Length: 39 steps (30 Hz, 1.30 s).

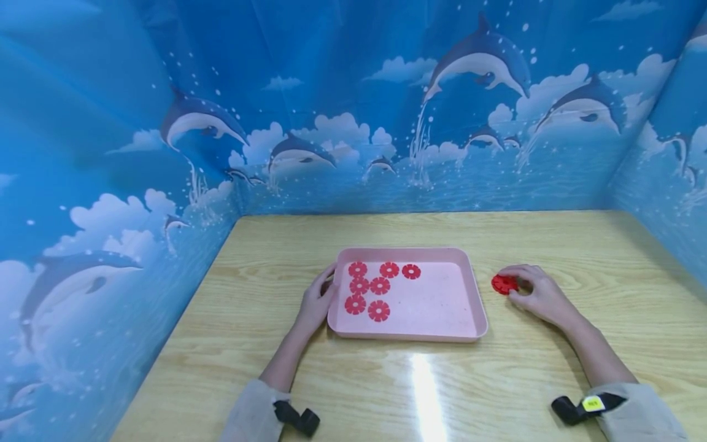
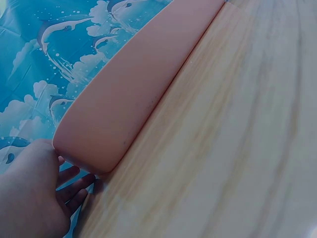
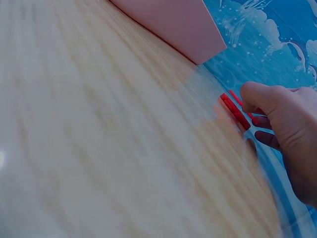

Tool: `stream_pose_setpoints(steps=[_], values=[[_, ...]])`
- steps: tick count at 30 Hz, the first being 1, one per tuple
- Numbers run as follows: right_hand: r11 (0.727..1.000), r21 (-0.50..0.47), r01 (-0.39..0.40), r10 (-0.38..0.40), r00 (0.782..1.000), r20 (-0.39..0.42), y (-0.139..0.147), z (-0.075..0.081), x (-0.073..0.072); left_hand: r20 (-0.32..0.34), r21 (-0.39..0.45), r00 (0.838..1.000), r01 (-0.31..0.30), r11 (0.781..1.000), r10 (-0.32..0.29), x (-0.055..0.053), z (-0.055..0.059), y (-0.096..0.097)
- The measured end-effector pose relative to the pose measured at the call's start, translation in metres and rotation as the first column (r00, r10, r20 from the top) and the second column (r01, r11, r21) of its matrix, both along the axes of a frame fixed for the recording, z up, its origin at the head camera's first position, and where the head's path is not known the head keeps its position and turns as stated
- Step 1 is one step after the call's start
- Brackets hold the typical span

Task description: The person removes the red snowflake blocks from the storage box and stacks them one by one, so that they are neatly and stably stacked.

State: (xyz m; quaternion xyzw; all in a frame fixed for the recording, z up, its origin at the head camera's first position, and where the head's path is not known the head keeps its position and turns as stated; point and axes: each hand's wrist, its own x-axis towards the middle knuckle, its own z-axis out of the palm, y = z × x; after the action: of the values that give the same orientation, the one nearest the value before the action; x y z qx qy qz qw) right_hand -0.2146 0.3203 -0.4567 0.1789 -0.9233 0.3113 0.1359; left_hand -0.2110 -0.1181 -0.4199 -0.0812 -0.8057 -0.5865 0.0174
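Observation:
A shallow pink tray [image 1: 431, 337] lies on the table with several red notched building discs [image 1: 378, 310] spread flat over its left half. My left hand [image 1: 315, 304] rests against the tray's left side, fingers extended along the outer wall in the left wrist view. To the right of the tray, my right hand [image 1: 541, 298] pinches a red notched disc [image 3: 235, 97] between thumb and fingertips. That disc is tilted beside a small stack of red discs [image 3: 234, 112] on the tabletop. The fingers partly cover the held disc in the right wrist view.
The wood-grain table [image 1: 287, 245] has a bright light reflection at its front middle. A blue dolphin-print curtain [image 1: 342, 166] stands along the table's back and sides. Each sleeve carries a black strap [image 1: 588, 406] at the wrist.

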Motion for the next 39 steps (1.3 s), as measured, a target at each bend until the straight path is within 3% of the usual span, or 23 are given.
stream_pose_setpoints(steps=[5,12,14,32,35,39], values=[[1.000,0.002,-0.006,0.006,1.000,-0.006,0.000,0.001,0.000,-0.007,0.000,1.000,-0.001,1.000,0.001,-0.001,-0.002,0.000],[1.000,0.001,-0.015,0.015,1.000,-0.024,0.000,-0.001,0.000,-0.004,-0.001,1.000,-0.021,1.000,0.021,-0.019,-0.034,-0.006],[1.000,0.000,-0.018,0.018,1.000,-0.023,0.000,-0.001,0.000,-0.002,-0.013,1.000,-0.031,0.999,0.031,-0.020,-0.035,-0.006],[1.000,0.002,-0.016,0.016,0.999,0.034,0.000,-0.001,-0.001,0.005,-0.014,0.999,-0.032,0.999,0.032,-0.020,-0.035,-0.006],[1.000,-0.001,-0.016,0.016,0.999,0.035,0.000,-0.001,-0.001,0.011,0.003,1.000,-0.018,1.000,0.018,-0.018,-0.030,-0.006],[1.000,-0.008,-0.026,0.026,1.000,0.018,0.000,-0.001,-0.001,0.010,0.008,1.000,-0.003,1.000,0.003,-0.008,-0.013,-0.003]])
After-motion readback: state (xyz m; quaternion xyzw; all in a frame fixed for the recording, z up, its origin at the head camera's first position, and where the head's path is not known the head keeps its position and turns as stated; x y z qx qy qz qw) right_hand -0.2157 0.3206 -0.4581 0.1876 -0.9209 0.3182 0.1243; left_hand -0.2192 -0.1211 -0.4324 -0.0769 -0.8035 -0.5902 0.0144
